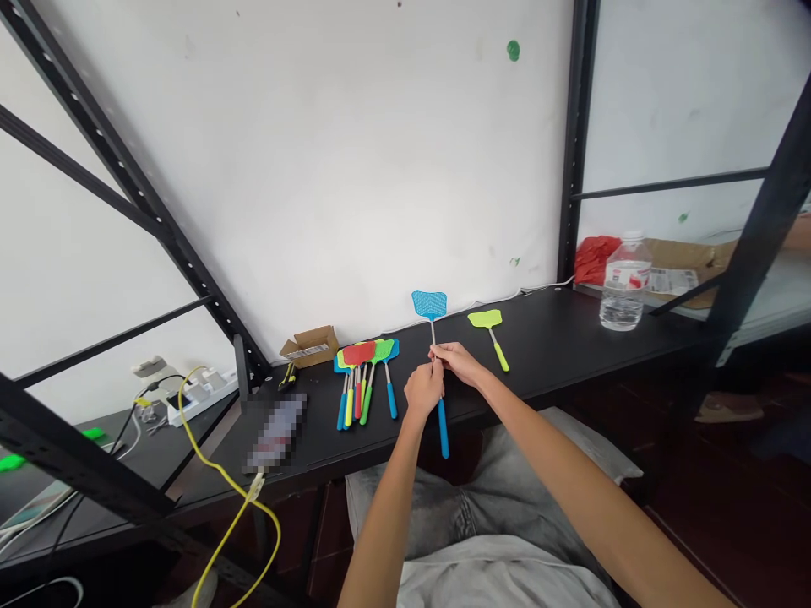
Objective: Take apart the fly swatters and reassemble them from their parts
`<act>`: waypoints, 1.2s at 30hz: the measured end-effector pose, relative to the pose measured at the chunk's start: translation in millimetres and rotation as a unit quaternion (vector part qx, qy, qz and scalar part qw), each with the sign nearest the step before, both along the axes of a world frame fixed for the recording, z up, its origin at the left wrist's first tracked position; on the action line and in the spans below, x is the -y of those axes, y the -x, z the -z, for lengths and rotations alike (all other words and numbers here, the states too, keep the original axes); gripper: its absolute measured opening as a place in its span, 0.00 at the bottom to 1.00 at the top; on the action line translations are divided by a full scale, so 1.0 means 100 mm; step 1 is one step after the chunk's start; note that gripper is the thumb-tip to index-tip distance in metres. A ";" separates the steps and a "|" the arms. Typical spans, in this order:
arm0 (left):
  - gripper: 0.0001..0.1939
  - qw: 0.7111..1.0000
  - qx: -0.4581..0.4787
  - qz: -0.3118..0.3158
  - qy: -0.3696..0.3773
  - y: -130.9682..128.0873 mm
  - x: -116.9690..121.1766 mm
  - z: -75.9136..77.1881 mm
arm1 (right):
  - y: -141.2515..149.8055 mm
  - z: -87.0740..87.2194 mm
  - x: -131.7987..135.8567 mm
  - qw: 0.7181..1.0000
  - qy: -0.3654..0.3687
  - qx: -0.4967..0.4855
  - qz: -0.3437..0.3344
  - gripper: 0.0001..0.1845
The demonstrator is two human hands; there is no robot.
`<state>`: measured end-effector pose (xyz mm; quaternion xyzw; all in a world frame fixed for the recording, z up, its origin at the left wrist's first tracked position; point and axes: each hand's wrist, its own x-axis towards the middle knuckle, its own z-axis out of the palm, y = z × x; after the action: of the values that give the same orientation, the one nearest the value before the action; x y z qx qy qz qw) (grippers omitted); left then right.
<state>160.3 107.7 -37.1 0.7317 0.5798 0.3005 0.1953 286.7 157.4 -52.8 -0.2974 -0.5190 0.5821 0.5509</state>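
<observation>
A blue fly swatter stands nearly upright in front of me, its mesh head at the top and its blue handle hanging below the shelf edge. My left hand is closed around its metal rod. Just above, my right hand pinches the same rod, the two hands touching or nearly so. To the right lies a single yellow-green fly swatter, handle towards me. On the left, several fly swatters rest in an overlapping pile, with a red swatter on top and a green swatter beside it.
Behind the pile sits a small open cardboard box. A blurred phone-like object with a yellow cable lies at left, near a power strip. At right stands a water bottle by a red bag. Black metal posts frame the shelf.
</observation>
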 end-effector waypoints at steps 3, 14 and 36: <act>0.27 1.000 -0.001 0.003 -0.005 0.01 0.01 0.03 | 0.01 0.00 0.00 1.000 -0.007 0.006 0.007 0.21; 0.26 1.000 -0.010 -0.004 0.003 0.03 0.07 0.02 | 0.07 0.07 -0.12 0.997 0.006 -0.011 0.072 0.21; 0.27 0.994 0.031 0.105 -0.002 0.28 0.48 0.02 | 0.07 -0.30 -0.43 0.959 0.124 -0.113 0.228 0.15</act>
<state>132.6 59.4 -39.6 0.7795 0.4926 0.3020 0.2419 280.0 200.0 -23.2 -0.4062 -0.2959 0.5306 0.6825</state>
